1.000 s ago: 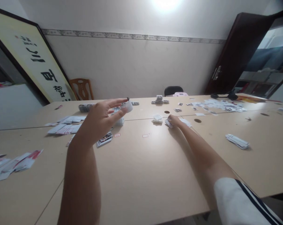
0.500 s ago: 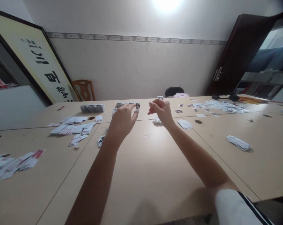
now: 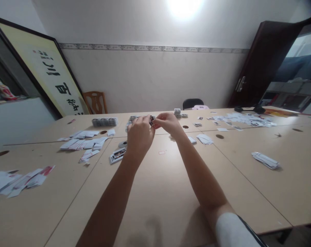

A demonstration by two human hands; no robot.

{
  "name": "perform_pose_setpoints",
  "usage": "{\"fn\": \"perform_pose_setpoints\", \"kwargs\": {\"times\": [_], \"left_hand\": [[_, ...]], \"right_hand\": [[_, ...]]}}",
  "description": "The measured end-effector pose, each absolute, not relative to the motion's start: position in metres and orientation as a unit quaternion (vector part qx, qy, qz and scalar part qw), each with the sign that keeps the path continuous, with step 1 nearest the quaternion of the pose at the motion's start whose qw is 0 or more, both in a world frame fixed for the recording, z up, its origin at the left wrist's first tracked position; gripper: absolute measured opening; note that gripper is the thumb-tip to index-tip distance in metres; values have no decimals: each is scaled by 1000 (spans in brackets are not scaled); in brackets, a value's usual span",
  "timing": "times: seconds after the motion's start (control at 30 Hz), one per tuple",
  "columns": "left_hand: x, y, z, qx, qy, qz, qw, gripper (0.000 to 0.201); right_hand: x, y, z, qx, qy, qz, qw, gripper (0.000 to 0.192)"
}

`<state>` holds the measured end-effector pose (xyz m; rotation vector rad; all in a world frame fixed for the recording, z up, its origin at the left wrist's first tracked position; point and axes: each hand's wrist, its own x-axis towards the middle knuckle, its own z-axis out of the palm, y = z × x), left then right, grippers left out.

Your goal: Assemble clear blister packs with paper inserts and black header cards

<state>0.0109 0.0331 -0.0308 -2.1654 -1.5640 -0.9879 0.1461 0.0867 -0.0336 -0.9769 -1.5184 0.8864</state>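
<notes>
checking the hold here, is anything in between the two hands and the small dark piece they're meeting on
Nothing visible does. The left hand and right hand meet in the air above the light wooden table, fingertips of both already on the small dark piece. The scattered white cards lie below, off to the side.

Over the long table (image 3: 155, 192), the left hand (image 3: 139, 133) and right hand (image 3: 168, 123) meet fingertip to fingertip, pinching a small dark piece (image 3: 151, 120) between them; what it is cannot be told. On the table left of the hands lie a card stack (image 3: 116, 155), a tape roll (image 3: 123, 144) and loose papers (image 3: 83, 143). A paper bundle (image 3: 265, 160) lies well to their right.
</notes>
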Motion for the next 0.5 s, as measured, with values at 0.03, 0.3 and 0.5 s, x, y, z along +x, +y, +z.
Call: {"fn": "perform_pose_setpoints", "kwargs": {"times": [0.03,0.3,0.5], "left_hand": [[12,33,-32,-754,-541,-344,145,41],[12,37,-34,-765,-510,-372,129,66],[1,34,-22,-780,-461,-416,77,59]], "right_hand": [[146,87,-35,-408,-632,379,539,12],[145,91,-40,-401,-619,381,557,15],[165,88,-38,-410,-694,271,526,12]]}}
